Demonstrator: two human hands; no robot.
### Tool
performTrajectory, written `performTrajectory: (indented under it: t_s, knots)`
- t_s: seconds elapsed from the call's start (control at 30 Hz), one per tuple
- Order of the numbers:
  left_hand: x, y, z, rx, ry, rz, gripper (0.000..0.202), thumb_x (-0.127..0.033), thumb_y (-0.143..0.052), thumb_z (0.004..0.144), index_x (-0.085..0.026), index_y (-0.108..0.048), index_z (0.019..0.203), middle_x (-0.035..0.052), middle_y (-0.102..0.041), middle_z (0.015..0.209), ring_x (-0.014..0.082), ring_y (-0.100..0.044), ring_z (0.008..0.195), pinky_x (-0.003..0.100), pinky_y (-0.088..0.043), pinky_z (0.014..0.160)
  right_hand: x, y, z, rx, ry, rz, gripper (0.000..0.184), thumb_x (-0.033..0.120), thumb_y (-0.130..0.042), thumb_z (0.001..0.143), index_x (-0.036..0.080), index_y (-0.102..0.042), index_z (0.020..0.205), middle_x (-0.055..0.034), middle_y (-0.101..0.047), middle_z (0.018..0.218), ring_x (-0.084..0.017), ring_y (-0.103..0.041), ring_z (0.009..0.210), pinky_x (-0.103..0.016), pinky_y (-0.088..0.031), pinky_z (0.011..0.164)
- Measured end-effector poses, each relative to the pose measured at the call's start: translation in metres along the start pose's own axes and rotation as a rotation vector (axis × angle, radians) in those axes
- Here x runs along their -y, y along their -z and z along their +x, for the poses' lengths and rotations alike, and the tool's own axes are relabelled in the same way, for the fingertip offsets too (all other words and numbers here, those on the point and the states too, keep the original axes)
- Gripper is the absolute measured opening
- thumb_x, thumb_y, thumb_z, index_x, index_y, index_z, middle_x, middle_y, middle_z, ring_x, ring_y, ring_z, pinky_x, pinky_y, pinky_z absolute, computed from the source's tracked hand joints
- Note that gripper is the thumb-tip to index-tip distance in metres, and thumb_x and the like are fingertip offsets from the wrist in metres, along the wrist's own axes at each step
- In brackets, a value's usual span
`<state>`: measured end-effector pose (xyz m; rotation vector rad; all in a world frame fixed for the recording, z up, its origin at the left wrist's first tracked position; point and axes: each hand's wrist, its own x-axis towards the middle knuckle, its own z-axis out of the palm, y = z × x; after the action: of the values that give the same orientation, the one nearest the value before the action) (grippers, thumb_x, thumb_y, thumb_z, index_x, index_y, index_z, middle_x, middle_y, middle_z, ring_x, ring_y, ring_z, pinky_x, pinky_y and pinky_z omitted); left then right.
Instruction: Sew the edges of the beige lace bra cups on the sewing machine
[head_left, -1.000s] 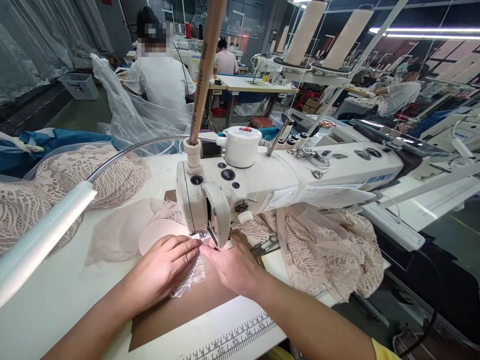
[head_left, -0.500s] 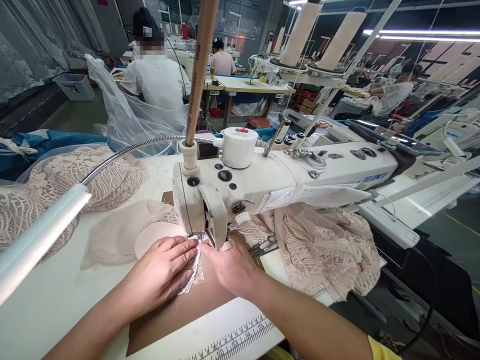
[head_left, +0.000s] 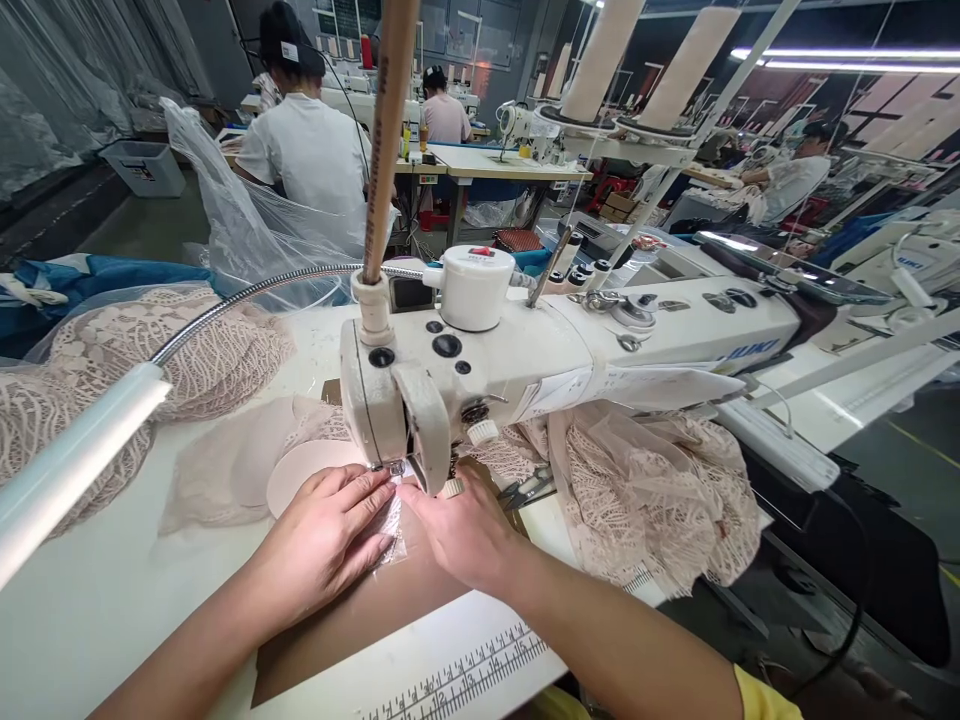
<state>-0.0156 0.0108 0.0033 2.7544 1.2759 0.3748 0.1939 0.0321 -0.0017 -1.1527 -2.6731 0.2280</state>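
A white sewing machine (head_left: 525,370) stands across the table, its head and needle just beyond my fingers. My left hand (head_left: 326,540) lies flat with fingers stretched, pressing a small piece of pale pink lace (head_left: 390,525) onto the brown plate (head_left: 360,620) at the needle. My right hand (head_left: 457,530) is beside it on the right, fingers closed and pressed on the lace edge under the presser foot. A pale pink moulded cup (head_left: 289,475) lies under the left hand's far side.
Heaps of pink lace lie at the left (head_left: 135,360) and under the machine arm at the right (head_left: 652,490). A lamp tube (head_left: 75,460) on a flexible neck crosses the left. A ruler strip (head_left: 465,680) marks the near edge. Other people sit at machines behind.
The lace piece has been drawn in toward the needle, and less of it shows below my left hand. Both hands have stayed at the presser foot.
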Motion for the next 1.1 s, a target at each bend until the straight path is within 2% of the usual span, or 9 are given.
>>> performTrajectory:
  t_s: [0.17,0.33,0.53,0.67,0.87,0.97,1.1]
  knots:
    - [0.002,0.001,-0.004,0.02,0.017,-0.045,0.034,-0.034,-0.05,0.092,-0.016,-0.06,0.12,0.0141,-0.065,0.111,0.0298,-0.055,0.102,0.043,-0.046,0.085,-0.004,0.0,-0.005,-0.029,0.02,0.002,0.043,0.008,-0.048,0.079,0.019,-0.058,0.12,-0.0095,-0.062,0.102,-0.023,-0.05,0.089,-0.033,-0.037,0.075]
    - [0.005,0.01,-0.012,0.007,0.002,-0.198,0.031,-0.029,-0.053,0.091,-0.019,-0.059,0.121,0.0112,-0.061,0.114,0.0258,-0.054,0.103,0.038,-0.045,0.086,-0.011,-0.006,-0.01,-0.09,0.091,0.1,0.034,0.009,-0.049,0.081,0.019,-0.063,0.11,-0.006,-0.061,0.084,-0.021,-0.049,0.082,-0.032,-0.035,0.074]
    - [0.002,0.016,-0.015,0.063,0.041,-0.273,0.02,-0.024,-0.046,0.094,-0.018,-0.063,0.101,0.0068,-0.056,0.085,0.02,-0.053,0.079,0.031,-0.044,0.067,-0.012,-0.007,-0.014,-0.122,0.24,0.219,0.027,0.006,-0.05,0.078,0.018,-0.066,0.097,-0.002,-0.06,0.078,-0.015,-0.044,0.067,-0.028,-0.03,0.063]
    - [0.0,0.011,-0.016,0.088,0.039,-0.241,0.021,-0.024,-0.044,0.095,-0.018,-0.064,0.094,0.0058,-0.054,0.081,0.0191,-0.052,0.074,0.031,-0.042,0.065,-0.01,-0.004,-0.015,-0.073,0.313,0.211,0.022,0.008,-0.05,0.08,0.018,-0.064,0.094,-0.0015,-0.058,0.08,-0.014,-0.043,0.068,-0.027,-0.03,0.062]
    - [-0.003,0.006,-0.014,0.101,0.027,-0.256,0.024,-0.024,-0.042,0.096,-0.02,-0.065,0.1,0.0061,-0.056,0.083,0.0191,-0.054,0.076,0.031,-0.043,0.068,-0.01,-0.001,-0.015,0.018,0.336,0.142,0.015,0.009,-0.052,0.082,0.019,-0.062,0.087,-0.0009,-0.053,0.079,-0.014,-0.042,0.071,-0.028,-0.027,0.061]
    - [-0.002,0.013,-0.015,0.109,0.052,-0.308,0.024,-0.027,-0.043,0.096,-0.02,-0.066,0.098,0.0062,-0.057,0.084,0.0189,-0.055,0.078,0.03,-0.045,0.069,-0.01,-0.001,-0.015,0.029,0.342,0.142,0.016,0.009,-0.052,0.082,0.019,-0.062,0.088,-0.0011,-0.053,0.08,-0.014,-0.041,0.072,-0.028,-0.027,0.062]
    - [0.0,0.028,-0.018,0.164,0.135,-0.375,0.025,-0.033,-0.045,0.095,-0.02,-0.064,0.105,0.0059,-0.058,0.089,0.0176,-0.057,0.079,0.026,-0.047,0.066,-0.01,0.0,-0.015,0.045,0.334,0.152,0.017,0.01,-0.051,0.082,0.019,-0.062,0.092,-0.0014,-0.054,0.082,-0.015,-0.042,0.074,-0.028,-0.027,0.064]
